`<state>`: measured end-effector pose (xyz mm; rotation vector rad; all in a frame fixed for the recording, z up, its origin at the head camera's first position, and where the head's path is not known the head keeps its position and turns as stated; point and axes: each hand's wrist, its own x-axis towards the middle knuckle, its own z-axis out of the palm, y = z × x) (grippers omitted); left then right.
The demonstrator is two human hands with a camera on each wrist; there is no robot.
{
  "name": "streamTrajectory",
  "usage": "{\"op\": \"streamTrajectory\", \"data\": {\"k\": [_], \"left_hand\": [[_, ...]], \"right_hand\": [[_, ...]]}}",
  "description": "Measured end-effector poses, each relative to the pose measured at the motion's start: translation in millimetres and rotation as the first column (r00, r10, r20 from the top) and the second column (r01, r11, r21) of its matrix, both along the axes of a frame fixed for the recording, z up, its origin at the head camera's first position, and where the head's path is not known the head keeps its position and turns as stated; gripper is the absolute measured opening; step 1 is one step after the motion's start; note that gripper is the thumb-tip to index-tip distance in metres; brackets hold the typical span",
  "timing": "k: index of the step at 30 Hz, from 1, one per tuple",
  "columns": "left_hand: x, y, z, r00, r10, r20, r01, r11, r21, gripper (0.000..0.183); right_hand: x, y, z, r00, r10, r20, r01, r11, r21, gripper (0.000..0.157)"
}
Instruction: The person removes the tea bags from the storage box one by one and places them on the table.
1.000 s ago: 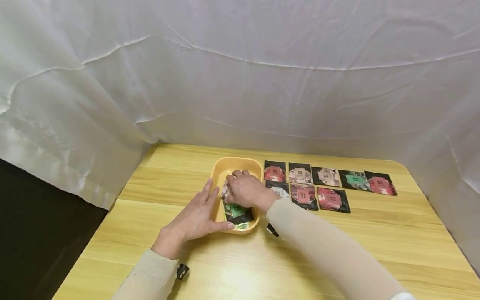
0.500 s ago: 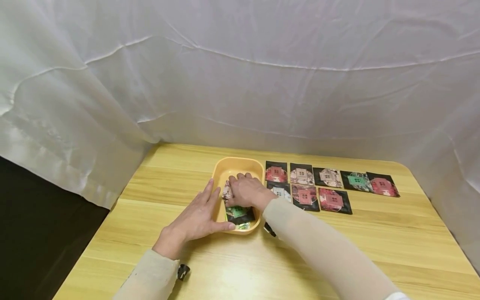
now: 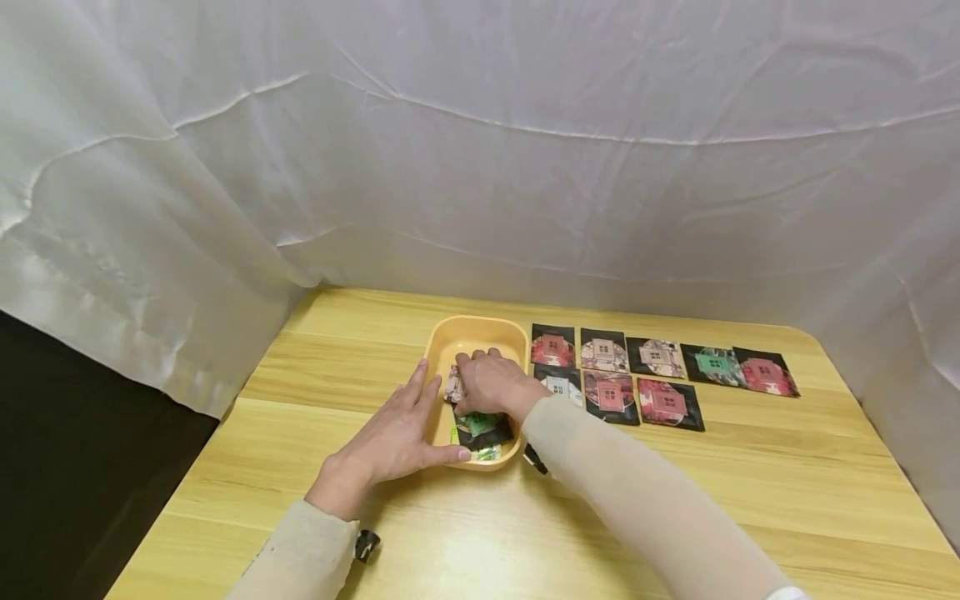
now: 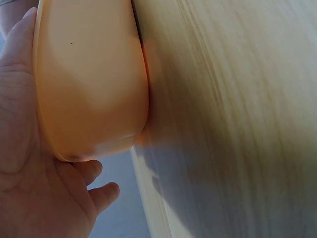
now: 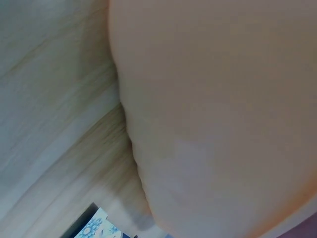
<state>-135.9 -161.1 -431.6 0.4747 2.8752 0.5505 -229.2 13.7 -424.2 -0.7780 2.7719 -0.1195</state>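
In the head view a yellow plastic tray stands on the table with sachets inside. My left hand lies along its left side, fingers extended against the outer wall and thumb at the near rim. The left wrist view shows the palm against that smooth wall. My right hand reaches into the tray, pinching a pale floral sachet whose other part is hidden beneath the fingers. Nearer the front lies a black sachet with a green label, over a bright green-and-white one. Tray wall fills most of the right wrist view.
Right of the tray, flat black sachets lie in two rows: several in the back row, such as a red one and a green one. Three lie in front, including a white one and a red one. A pale curtain hangs behind the table.
The green-labelled sachet has turned slightly and slid a little to the right in the tray. My right hand has shifted slightly at the floral sachet; my left hand keeps its place.
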Motion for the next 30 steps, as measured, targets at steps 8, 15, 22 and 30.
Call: {"op": "streamTrajectory", "data": {"k": [8,15,22,30], "left_hand": [[0.3,1,0.3,1.000,-0.001,-0.003,0.001,1.000,0.007,0.121],[0.8,0,0.1,1.000,-0.001,0.002,0.001,1.000,0.020,0.120],[0.9,0,0.3,1.000,0.001,-0.002,-0.001,1.000,0.025,0.119],[1.3,0,-0.1,1.000,-0.001,-0.001,0.001,1.000,0.026,0.118]], "right_hand": [[0.1,1,6.0,1.000,-0.014,0.020,0.015,0.999,-0.030,0.098],[-0.2,8,12.6,1.000,0.006,0.030,-0.005,0.998,-0.055,0.102],[-0.4,12,15.6,0.998,0.044,0.041,-0.040,0.996,-0.085,0.094],[1.0,14,17.6,0.995,0.091,0.036,-0.090,0.995,-0.037,0.083]]}}
